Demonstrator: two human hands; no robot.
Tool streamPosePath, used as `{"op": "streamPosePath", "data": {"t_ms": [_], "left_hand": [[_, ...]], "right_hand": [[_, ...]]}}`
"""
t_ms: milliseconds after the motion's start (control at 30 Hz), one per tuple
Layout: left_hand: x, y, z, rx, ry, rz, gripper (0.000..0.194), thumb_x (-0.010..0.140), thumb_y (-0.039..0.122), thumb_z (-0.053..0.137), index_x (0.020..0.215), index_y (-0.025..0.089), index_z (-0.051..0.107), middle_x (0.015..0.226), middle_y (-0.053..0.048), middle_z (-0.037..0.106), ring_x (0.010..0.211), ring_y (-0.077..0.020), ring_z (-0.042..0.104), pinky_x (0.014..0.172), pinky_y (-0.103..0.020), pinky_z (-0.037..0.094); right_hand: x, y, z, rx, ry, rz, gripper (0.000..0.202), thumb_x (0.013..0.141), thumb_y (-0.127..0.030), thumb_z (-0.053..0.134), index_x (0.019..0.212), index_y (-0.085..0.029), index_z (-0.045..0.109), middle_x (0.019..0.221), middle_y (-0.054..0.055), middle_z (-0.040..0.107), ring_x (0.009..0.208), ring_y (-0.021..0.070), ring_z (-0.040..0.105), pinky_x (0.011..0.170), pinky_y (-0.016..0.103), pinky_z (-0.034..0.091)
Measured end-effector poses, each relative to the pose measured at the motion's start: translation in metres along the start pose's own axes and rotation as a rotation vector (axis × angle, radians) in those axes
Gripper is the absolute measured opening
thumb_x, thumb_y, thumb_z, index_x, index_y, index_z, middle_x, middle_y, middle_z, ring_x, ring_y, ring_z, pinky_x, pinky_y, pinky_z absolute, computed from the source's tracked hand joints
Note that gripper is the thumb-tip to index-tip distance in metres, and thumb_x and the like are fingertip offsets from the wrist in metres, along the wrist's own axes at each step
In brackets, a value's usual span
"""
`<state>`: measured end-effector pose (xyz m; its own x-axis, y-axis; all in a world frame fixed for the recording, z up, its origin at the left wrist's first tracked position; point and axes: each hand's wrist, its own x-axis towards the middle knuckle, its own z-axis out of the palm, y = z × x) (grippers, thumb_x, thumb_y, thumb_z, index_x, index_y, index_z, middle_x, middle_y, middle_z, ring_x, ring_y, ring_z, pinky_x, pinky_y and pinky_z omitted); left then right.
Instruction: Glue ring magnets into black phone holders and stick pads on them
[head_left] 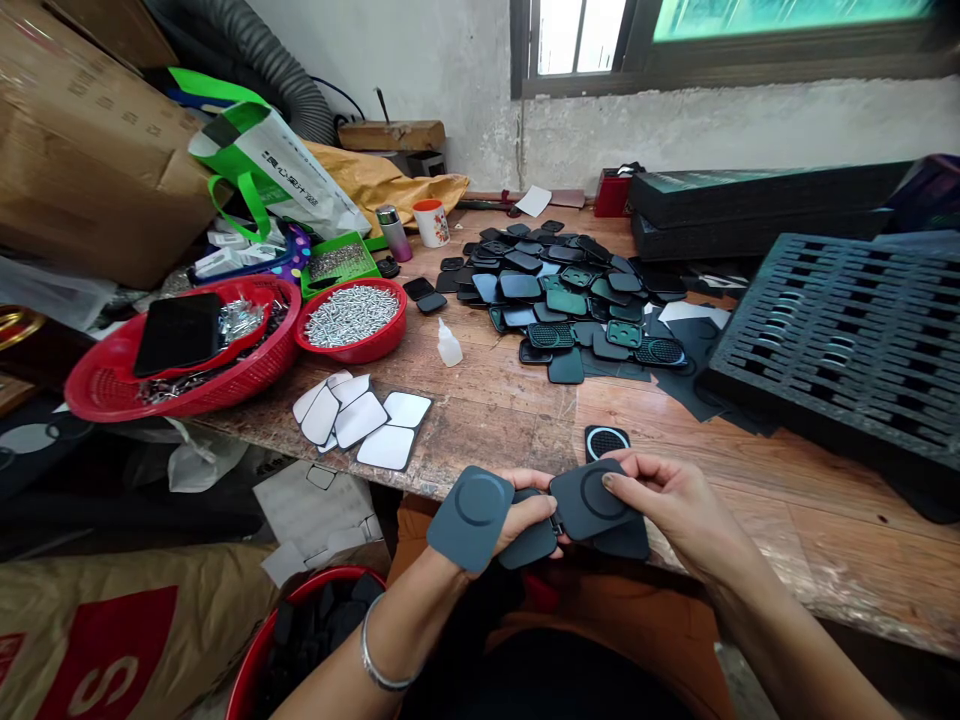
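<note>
At the table's front edge my left hand [529,512] is closed round a dark hinged panel [581,508], its thumb near the small hinge. My right hand [667,492] pinches the same panel on its right side, thumb beside the round ring mark. Another dark rounded-square pad [471,515] with a ring mark rests over the back of my left hand and wrist. Below my fingers part of a further dark plate [626,540] shows, and I cannot tell how it is joined. Just beyond my hands a dark plate with a pale ring [606,440] lies on the wooden table [517,425].
A heap of dark panels [562,290] covers the table's middle back. White-faced pads [360,418], a small white bottle [449,345] and a red basket of screws [352,318] lie left. A slotted black foam tray [817,340] stands right. Below left is a red tub [251,660].
</note>
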<state>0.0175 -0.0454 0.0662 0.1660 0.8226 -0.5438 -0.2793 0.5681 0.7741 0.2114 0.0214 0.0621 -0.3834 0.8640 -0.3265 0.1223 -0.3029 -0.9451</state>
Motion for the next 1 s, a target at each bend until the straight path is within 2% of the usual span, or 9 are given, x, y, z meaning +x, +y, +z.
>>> {"op": "streamPosePath", "data": {"t_ms": [133,267,333,433,533,700,767,867,1000], "left_hand": [[0.002,-0.007,0.001,0.015,0.042,0.055,0.031,0.072,0.035,0.069,0.095,0.014,0.065,0.068,-0.003,0.068,0.058,-0.0152,0.065,0.058,-0.026,0.056],[0.0,-0.006,0.008,0.051,0.12,0.124,0.03,0.073,0.034,0.068,0.095,0.014,0.068,0.068,-0.004,0.068,0.058,-0.0152,0.064,0.056,-0.025,0.054],[-0.002,-0.002,0.013,0.08,0.184,0.156,0.029,0.072,0.032,0.067,0.094,0.013,0.07,0.067,-0.004,0.068,0.058,-0.0156,0.064,0.055,-0.024,0.053],[-0.004,0.004,0.015,0.148,0.242,0.194,0.025,0.073,0.03,0.066,0.09,0.014,0.072,0.063,-0.003,0.066,0.056,-0.0151,0.062,0.052,-0.021,0.05],[-0.003,0.005,0.013,0.178,0.242,0.218,0.023,0.075,0.03,0.063,0.093,0.018,0.073,0.065,-0.001,0.066,0.056,-0.0139,0.061,0.052,-0.02,0.048],[0.004,-0.005,0.005,0.142,0.235,0.225,0.026,0.08,0.032,0.061,0.101,0.021,0.071,0.067,-0.001,0.067,0.058,-0.0145,0.062,0.053,-0.021,0.049],[0.007,-0.01,0.002,0.121,0.211,0.235,0.028,0.08,0.034,0.061,0.104,0.021,0.07,0.071,-0.003,0.068,0.06,-0.0158,0.063,0.056,-0.023,0.051],[0.009,-0.015,-0.003,0.098,0.185,0.241,0.033,0.081,0.036,0.061,0.109,0.019,0.068,0.075,-0.004,0.069,0.064,-0.0179,0.065,0.059,-0.026,0.053],[0.011,-0.016,-0.006,0.09,0.177,0.254,0.035,0.081,0.037,0.061,0.111,0.019,0.067,0.074,-0.005,0.069,0.064,-0.0182,0.065,0.059,-0.027,0.053]], "right_hand": [[-0.002,0.001,0.003,-0.159,0.057,-0.119,0.027,0.075,-0.035,0.066,0.059,-0.016,0.055,0.101,0.007,0.058,0.091,0.0191,0.057,0.073,0.026,0.045],[-0.008,0.001,0.008,-0.414,0.179,-0.335,0.021,0.079,-0.032,0.061,0.064,-0.018,0.057,0.105,0.007,0.055,0.1,0.0217,0.054,0.082,0.032,0.043],[-0.012,0.003,0.011,-0.572,0.257,-0.45,0.014,0.081,-0.029,0.06,0.07,-0.019,0.058,0.101,0.007,0.053,0.099,0.022,0.053,0.085,0.035,0.041],[-0.018,0.009,0.015,-0.707,0.312,-0.544,0.007,0.086,-0.024,0.053,0.086,-0.02,0.058,0.095,0.007,0.052,0.092,0.0212,0.052,0.08,0.036,0.042],[-0.019,0.015,0.018,-0.75,0.337,-0.62,0.016,0.091,-0.019,0.045,0.101,-0.019,0.058,0.09,0.006,0.052,0.085,0.0194,0.052,0.073,0.032,0.044],[-0.015,0.017,0.023,-0.782,0.415,-0.767,0.023,0.092,-0.014,0.044,0.109,-0.018,0.059,0.088,0.006,0.055,0.081,0.0173,0.056,0.072,0.03,0.046],[-0.014,0.016,0.024,-0.787,0.452,-0.763,0.028,0.092,-0.015,0.045,0.118,-0.019,0.056,0.089,0.006,0.057,0.081,0.0168,0.057,0.074,0.03,0.046],[-0.01,0.013,0.024,-0.694,0.506,-0.617,0.041,0.09,-0.021,0.051,0.131,-0.021,0.044,0.087,0.003,0.06,0.074,0.0159,0.058,0.07,0.03,0.048],[-0.005,0.01,0.022,-0.452,0.479,-0.44,0.041,0.085,-0.03,0.057,0.121,-0.02,0.041,0.079,0.001,0.059,0.069,0.0165,0.059,0.066,0.031,0.05]]}}
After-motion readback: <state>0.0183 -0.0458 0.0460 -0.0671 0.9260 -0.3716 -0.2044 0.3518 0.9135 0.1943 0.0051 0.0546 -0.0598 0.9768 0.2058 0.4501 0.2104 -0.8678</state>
